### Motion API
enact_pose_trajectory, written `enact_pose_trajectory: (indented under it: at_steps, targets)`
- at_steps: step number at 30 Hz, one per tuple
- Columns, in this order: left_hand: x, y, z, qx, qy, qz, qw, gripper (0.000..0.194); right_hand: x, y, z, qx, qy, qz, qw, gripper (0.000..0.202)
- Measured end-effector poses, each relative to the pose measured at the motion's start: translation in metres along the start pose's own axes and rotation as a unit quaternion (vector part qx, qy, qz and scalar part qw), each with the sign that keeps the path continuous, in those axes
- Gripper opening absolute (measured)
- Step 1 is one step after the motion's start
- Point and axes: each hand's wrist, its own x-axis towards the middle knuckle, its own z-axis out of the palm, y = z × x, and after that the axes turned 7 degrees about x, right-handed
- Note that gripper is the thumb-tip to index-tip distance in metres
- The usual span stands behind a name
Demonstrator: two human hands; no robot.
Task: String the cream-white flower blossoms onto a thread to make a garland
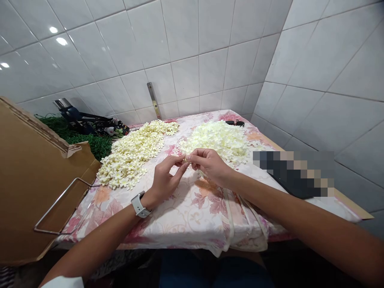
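My left hand (167,175), with a pale watch (140,205) on its wrist, meets my right hand (210,163) over the middle of the table. Fingertips of both are pinched together around something small and pale, mostly hidden by the fingers; it may be a flower. Behind my right hand lies a heap of whitish flowers (220,138). A long heap of creamy yellow flowers (135,150) spreads to the left of my left hand.
A floral cloth (180,224) covers the table. At left stand a cardboard box (33,192), a wire frame (57,202), green shreds (93,144) and a dark bottle (72,116). Small black items (235,123) lie at the back; a dark, partly blurred object (291,186) lies right.
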Motion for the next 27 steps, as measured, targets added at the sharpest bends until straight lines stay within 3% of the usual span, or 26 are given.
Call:
enact_pose_trajectory:
  at_steps: [8, 13, 16, 20, 23, 27]
  targets:
    - [0.004, -0.002, -0.003, -0.032, 0.023, -0.038, 0.998, 0.008, 0.000, -0.001, -0.003, 0.000, -0.044, 0.013, 0.999, 0.043]
    - [0.006, 0.000, -0.004, -0.060, 0.011, -0.054, 0.997, 0.010, 0.002, 0.002, -0.009, -0.036, -0.039, -0.013, 0.999, 0.044]
    - [0.006, 0.001, -0.002, -0.134, -0.010, -0.135, 0.982, 0.017, 0.003, 0.005, -0.011, -0.061, -0.061, -0.030, 0.996, 0.041]
    - [0.006, -0.001, 0.000, -0.260, -0.036, -0.248, 0.933, 0.040, 0.005, 0.011, -0.012, -0.083, -0.106, -0.067, 0.989, 0.041]
    - [0.005, -0.001, 0.000, -0.252, -0.046, -0.250, 0.934, 0.039, 0.005, 0.014, -0.012, -0.142, -0.112, -0.121, 0.976, 0.040]
    - [0.003, 0.004, -0.003, -0.226, -0.008, -0.227, 0.947, 0.026, 0.003, 0.012, -0.009, -0.178, -0.084, -0.144, 0.970, 0.037]
